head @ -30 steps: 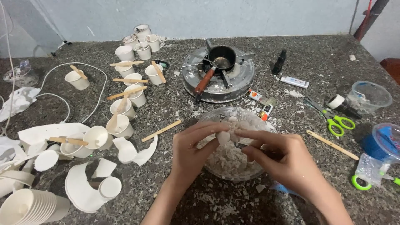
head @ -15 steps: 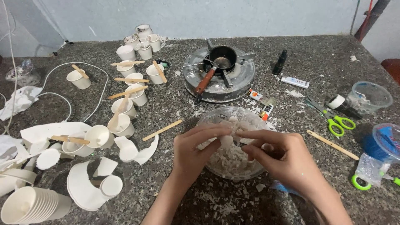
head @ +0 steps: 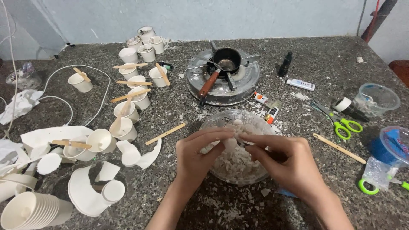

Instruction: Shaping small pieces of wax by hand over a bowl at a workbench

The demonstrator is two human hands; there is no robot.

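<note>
Hands over clear glass bowl of white wax chunks (head: pixel 221 121) at front centre of the speckled grey stone counter (head: pixel 324 55). Left hand (head: pixel 197 154) and right hand (head: pixel 286 162) both pinch one white wax lump (head: pixel 231 144) between fingertips, just above the pile. Small black pan with wooden handle (head: pixel 225 60) sits on round metal burner (head: pixel 247 83) behind the bowl. White paper cups with wooden sticks (head: pixel 128 111) to the left, green-handled scissors (head: pixel 344 124) to the right.

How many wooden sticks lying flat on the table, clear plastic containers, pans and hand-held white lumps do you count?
Wooden sticks flat on the table: 2
Clear plastic containers: 3
Pan on the burner: 1
White lump pinched between left hand and right hand: 1
Total: 7
</note>
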